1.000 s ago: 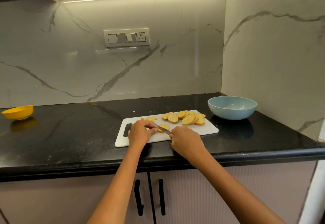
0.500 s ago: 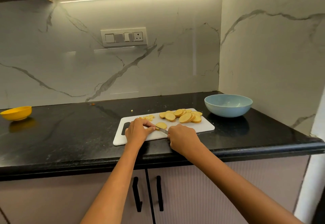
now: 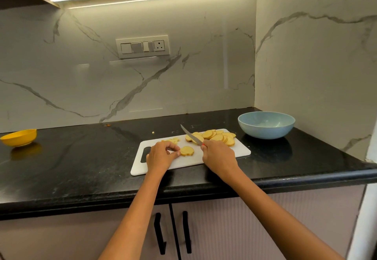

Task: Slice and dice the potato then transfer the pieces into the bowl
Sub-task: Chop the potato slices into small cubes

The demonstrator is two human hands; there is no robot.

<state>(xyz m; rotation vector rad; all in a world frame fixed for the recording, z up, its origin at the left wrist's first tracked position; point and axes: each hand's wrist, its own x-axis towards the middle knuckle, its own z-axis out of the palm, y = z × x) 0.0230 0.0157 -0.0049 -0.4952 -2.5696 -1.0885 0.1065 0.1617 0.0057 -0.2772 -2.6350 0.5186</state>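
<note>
- My right hand is gripping the knife by the handle, fingers curled round it; the blade is pointing up and away to the left, lifted off the board, crossing in front of the near edge of the slice pile.
- My left hand is sitting on the white cutting board, fingers curled, fingertips touching the left edge of a single potato slice. Can't tell whether it is pinching the slice or just steadying it.
- That slice is lying flat near the board's middle, between both hands.
- A pile of potato slices is overlapping along the board's far right part, just beside the knife blade.
- A few diced potato pieces are lying at the board's far edge, just beyond my left hand.
- The blue bowl is standing on the black countertop to the right of the board, near it but not touching; its visible inside is showing nothing in it.
- The yellow bowl is sitting tilted at the far left of the counter, well apart from the board; its contents are not visible from this angle.
- One small potato crumb is lying on the counter just behind the board.
</note>
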